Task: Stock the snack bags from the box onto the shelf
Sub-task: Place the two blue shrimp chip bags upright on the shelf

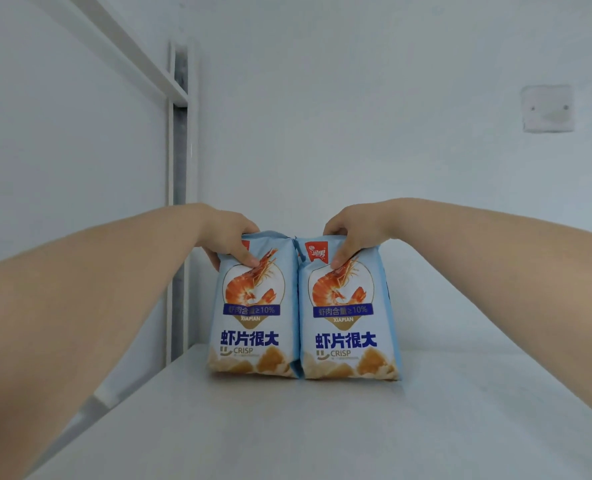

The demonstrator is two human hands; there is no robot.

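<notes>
Two bare forearms fill the lower corners, reaching forward from either side toward the middle of the white shelf [322, 427]; the shelf board spreads wide below them, pale and flat, with a white wall [357, 133] behind it and a white upright post [180, 150] at the left rear; a higher shelf edge slants across the upper left. Two snack bags stand upright on the shelf board, side by side and touching along their inner edges, fronts facing the camera; both are light blue with an orange shrimp picture, blue lettering and the word CRISP near the bottom. The left hand [227, 237] grips the top of the left snack bag [253, 327], thumb pressed on the front and fingers [213, 259] wrapped round the outer edge; the right hand [353, 233] grips the top of the right snack bag [348, 330] the same way, thumb on the front. A small square wall plate [547, 107] sits at the upper right.
</notes>
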